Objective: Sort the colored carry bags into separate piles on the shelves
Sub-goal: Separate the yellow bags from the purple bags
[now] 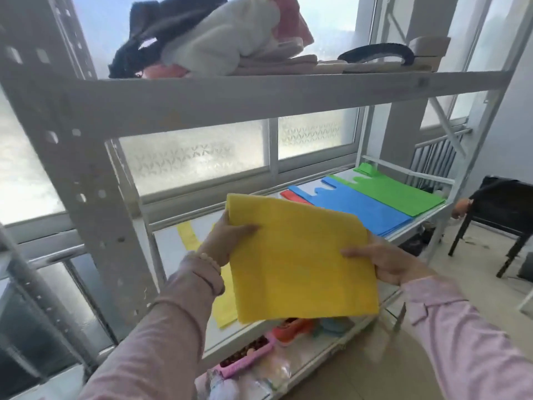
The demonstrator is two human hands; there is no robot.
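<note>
A yellow carry bag (300, 255) is held flat above the middle shelf (170, 249). My left hand (227, 238) grips its left edge and my right hand (383, 262) grips its right edge. Under it another yellow bag (189, 236) lies on the shelf, mostly hidden. Further right on the same shelf lie a red bag (291, 196), a blue pile (360, 207) and a green pile (395, 192), each overlapping its neighbour.
The white metal rack has a thick post (86, 180) at the left. The top shelf (259, 90) carries folded clothes and bags. The bottom shelf (314, 353) holds colourful boxes and packets. A black chair (496, 215) stands on the floor at right.
</note>
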